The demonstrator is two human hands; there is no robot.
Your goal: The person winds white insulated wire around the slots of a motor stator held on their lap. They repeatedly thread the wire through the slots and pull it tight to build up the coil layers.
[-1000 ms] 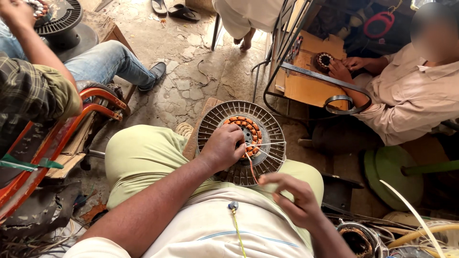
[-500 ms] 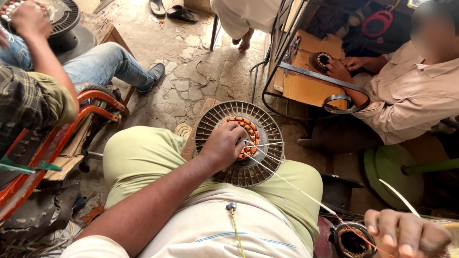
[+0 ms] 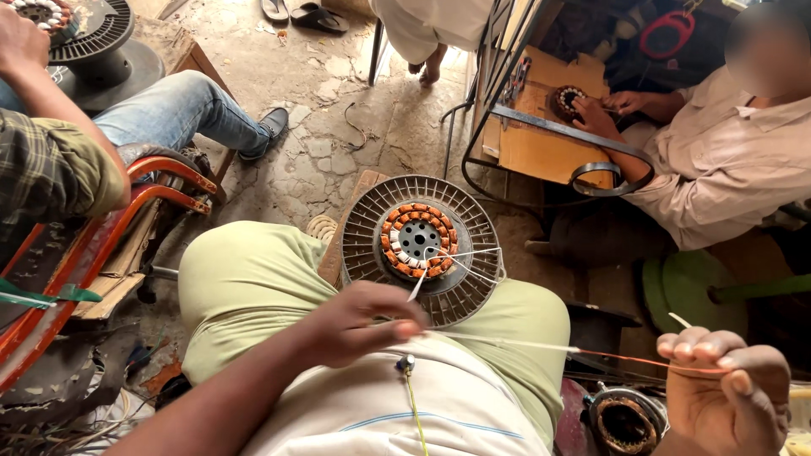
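Your left hand pinches the wire over your lap, your right hand is closed on its far end, and the motor winding rests on your knees.

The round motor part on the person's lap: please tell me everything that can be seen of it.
The round motor part lies flat between the person's knees, partly on a wooden board. It looks like grey metal, with radial ribs around the rim. In the middle sits a ring of orange copper coils around a perforated hub. Thin pale strips and wire lead from the coils to the left hand, and on to the right hand. Neither hand touches the disc itself.
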